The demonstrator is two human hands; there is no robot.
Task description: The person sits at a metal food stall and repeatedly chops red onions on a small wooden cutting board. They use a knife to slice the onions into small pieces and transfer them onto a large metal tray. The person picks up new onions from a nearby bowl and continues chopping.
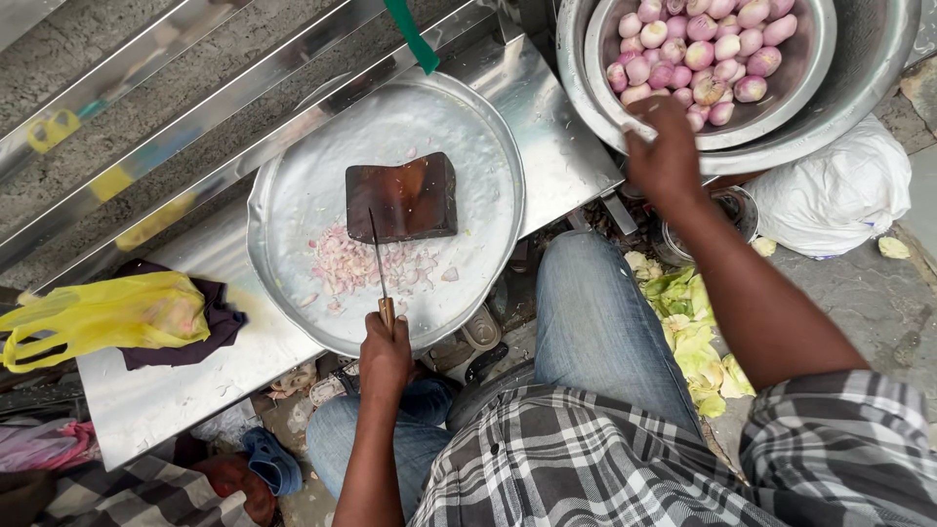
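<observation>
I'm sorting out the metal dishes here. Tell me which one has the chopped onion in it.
The wide flat tray in front of the left hand, holding the chopped onion beside a dark wooden block. The bowl by the right hand holds whole peeled onions.

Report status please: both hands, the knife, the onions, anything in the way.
Left hand shut on knife, blade over chopped onion beside wooden block. Right hand at bowl rim, reaching peeled onions; grip unclear. Nothing in the way.
</observation>
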